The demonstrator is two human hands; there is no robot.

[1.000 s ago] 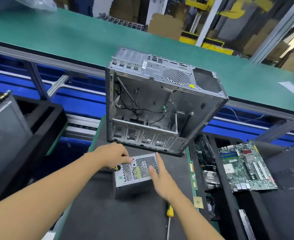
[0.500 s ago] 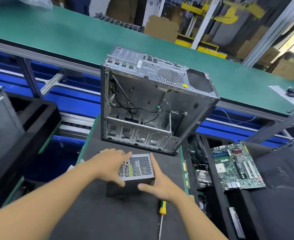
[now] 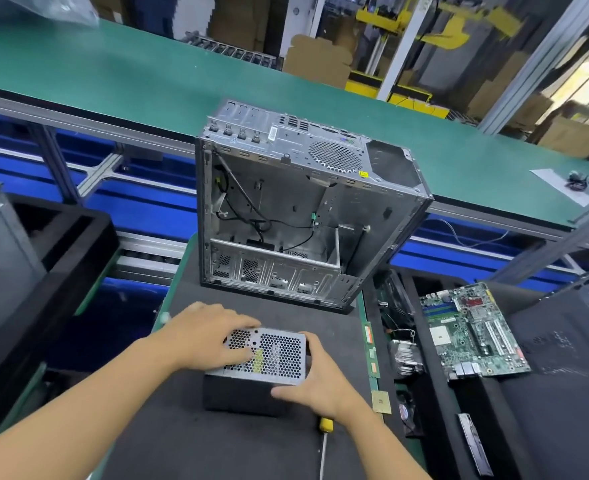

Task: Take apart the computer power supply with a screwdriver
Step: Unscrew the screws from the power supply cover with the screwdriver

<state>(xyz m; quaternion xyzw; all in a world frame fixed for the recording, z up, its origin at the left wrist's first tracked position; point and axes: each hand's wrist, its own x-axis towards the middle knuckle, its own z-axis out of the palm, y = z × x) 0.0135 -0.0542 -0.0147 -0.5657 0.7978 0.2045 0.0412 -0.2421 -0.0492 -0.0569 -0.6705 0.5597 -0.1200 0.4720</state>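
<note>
The power supply (image 3: 272, 358), a grey metal box with a perforated top and dark side, stands on the black mat in front of me. My left hand (image 3: 206, 336) lies over its top left part, fingers curled on the mesh. My right hand (image 3: 315, 379) grips its right near corner, thumb along the front edge. A screwdriver (image 3: 324, 434) with a yellow handle lies on the mat just below my right wrist, untouched.
An open, gutted computer case (image 3: 303, 216) stands upright just behind the power supply. A motherboard (image 3: 473, 330) lies on the black bin to the right, with a heatsink (image 3: 407, 356) and a CPU chip (image 3: 380, 401) near the mat's edge. A green conveyor (image 3: 147, 74) runs behind.
The power supply has been turned and pulled nearer to me, its dark side now facing me. My right hand slid from its top to the near right corner; my left moved onto the top.
</note>
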